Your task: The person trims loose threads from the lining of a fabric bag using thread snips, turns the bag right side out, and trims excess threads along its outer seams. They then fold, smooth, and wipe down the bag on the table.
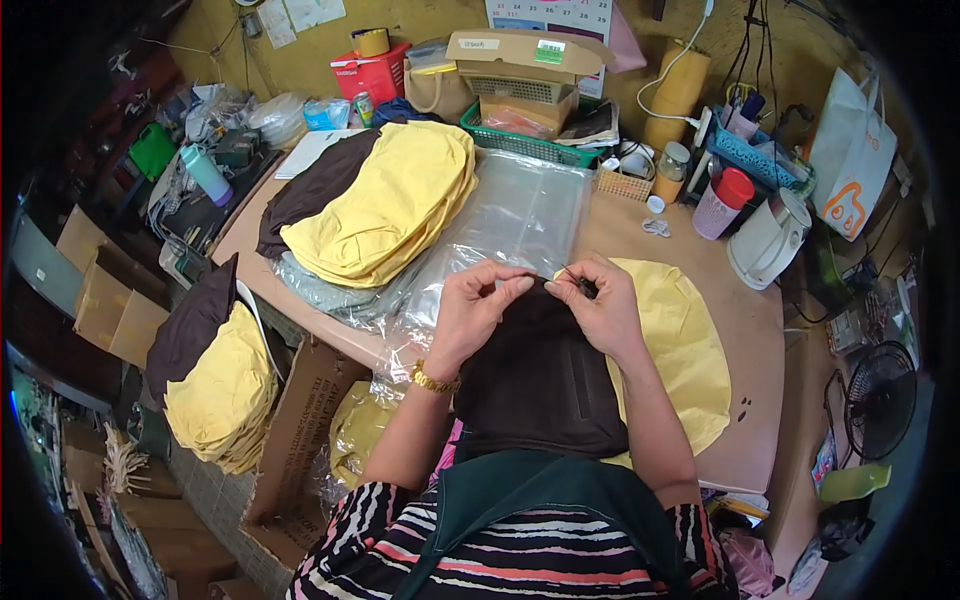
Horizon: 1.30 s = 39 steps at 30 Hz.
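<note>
Dark cloth (530, 375) partly hides yellow fabric (685, 350); clear plastic (530, 205) nearby.

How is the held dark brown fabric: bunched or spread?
Spread: the dark brown fabric lies broad and mostly flat below the fingers.

Got a mustard-yellow wall (300, 60) at the back, with a calendar (545, 12) and some papers (312, 12) on it, plus dark cables (765, 35) toward the right. Also got a big tan table (752, 390) in front, a darker table (248, 185) off left, grey floor (212, 495) below, and a black fan (880, 395) far right. Pretty bright mid-room, way dimmer at far left.
</note>
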Available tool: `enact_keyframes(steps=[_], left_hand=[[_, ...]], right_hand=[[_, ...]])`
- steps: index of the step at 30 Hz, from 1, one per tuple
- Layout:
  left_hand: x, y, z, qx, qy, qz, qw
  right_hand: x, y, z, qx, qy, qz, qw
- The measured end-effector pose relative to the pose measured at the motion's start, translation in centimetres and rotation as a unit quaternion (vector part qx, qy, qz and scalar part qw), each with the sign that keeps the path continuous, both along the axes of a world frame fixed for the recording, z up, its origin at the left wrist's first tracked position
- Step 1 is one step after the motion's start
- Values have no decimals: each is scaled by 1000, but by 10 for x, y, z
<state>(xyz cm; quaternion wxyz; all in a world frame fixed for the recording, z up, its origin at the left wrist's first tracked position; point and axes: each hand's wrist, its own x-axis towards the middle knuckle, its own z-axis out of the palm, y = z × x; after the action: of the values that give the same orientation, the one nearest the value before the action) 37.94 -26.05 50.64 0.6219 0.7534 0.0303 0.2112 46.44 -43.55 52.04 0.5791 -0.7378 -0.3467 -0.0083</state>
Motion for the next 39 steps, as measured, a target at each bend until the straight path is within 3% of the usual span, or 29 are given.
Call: enact_keyframes(steps=[3,5,6,8,11,15,17,18,20,29,30,32,33,35,36,39], left_hand=[[3,-6,0,-95,12,-13,995],[4,-11,-5,-253,25,-30,967],[5,-13,-7,-253,26,-31,967],[7,-15,-11,-364,2,-53,930],[8,-12,-15,-445,-11,-95,890],[6,-11,-13,-427,-7,-118,896],[6,-13,-15,-423,-21,-114,899],[7,-14,-14,-423,-21,-113,899],[9,-16,-14,-402,-33,-104,909],[7,-24,-13,-305,-21,-81,949],[6,-25,-12,-305,-20,-81,949],[2,-28,-7,-317,-32,-106,942],[1,-28,-4,-316,-34,-107,942],[-3,-23,0,-319,-18,-105,942],[-5,-14,1,-319,-20,-107,942],[-8,39,5,-139,-61,76,985]], right_hand=[[0,-2,3,-4,-25,-20,999],[-1,-3,5,-15,-21,-18,999],[-2,-4,5,-15,-21,-20,999],[-2,-4,6,-20,-29,-24,999],[-2,-4,7,-34,-67,-42,996],[-13,-1,18,-48,-114,-92,988],[-24,1,26,-38,-224,-148,962],[-28,-1,28,-38,-224,-148,963],[-33,-3,30,-95,-335,-140,927],[-31,0,27,-166,-416,-125,886],[-31,1,27,-166,-414,-125,886],[-28,6,31,-5,-186,-102,977],[-17,5,28,-5,-187,-103,977],[12,-3,8,-9,2,46,999],[17,-3,4,-8,13,-9,1000],[19,-10,5,2,38,-24,999]])
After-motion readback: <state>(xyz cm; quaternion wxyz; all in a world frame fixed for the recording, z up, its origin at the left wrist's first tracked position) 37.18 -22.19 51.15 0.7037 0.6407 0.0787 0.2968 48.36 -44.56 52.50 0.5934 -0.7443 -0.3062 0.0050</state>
